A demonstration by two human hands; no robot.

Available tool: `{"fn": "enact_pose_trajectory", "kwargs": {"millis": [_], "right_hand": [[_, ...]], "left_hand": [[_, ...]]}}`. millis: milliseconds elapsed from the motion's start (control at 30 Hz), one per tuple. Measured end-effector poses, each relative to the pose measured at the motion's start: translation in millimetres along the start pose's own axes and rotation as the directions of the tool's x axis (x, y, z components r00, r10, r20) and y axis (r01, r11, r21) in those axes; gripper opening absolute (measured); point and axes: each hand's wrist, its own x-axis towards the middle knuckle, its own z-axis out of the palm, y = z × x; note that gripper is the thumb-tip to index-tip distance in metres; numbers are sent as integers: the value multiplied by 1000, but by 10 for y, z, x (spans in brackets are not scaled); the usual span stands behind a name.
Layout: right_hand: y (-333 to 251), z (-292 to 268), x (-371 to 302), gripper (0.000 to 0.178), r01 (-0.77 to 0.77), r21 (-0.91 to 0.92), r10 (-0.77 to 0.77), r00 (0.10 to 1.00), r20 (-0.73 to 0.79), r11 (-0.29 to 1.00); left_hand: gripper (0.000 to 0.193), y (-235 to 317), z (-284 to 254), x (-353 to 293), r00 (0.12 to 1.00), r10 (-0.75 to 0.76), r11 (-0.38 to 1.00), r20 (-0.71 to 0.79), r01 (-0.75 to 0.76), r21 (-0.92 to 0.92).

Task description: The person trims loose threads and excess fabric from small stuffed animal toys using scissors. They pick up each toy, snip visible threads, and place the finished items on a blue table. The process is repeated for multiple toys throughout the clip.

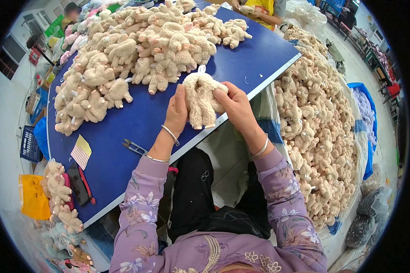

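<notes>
Between my two hands is a cream plush toy body (200, 101), limp and fluffy, with stubby limbs hanging down and a small white tag at its top. My left hand (176, 111) grips its left side, thumb upright along the plush. On the other side my right hand (236, 103) pinches a limb between thumb and fingers. The toy is held just above the near edge of the blue table (234, 63). Beyond it lies a big heap of similar cream plush bodies (159, 41), some with white tags showing.
Thread snips (135, 147) lie near the table's front edge. A sticker sheet (81, 152) and a dark phone (79, 184) are at left, beside more plush bodies (57, 186). At right stands a large sack full of plush bodies (319, 132). A person in yellow (263, 8) works across the table.
</notes>
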Motion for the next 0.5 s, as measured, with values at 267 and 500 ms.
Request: {"fn": "enact_pose_trajectory", "kwargs": {"millis": [267, 500], "right_hand": [[-12, -102, 28, 24, 25, -43, -30, 994, -108, 999], [-88, -221, 60, 21, 84, -278, -155, 958, -243, 957]], "left_hand": [[26, -25, -5, 114, 990, 71, 994, -119, -80, -78], [40, -13, -187, 141, 985, -36, 968, -167, 76, 238]]}}
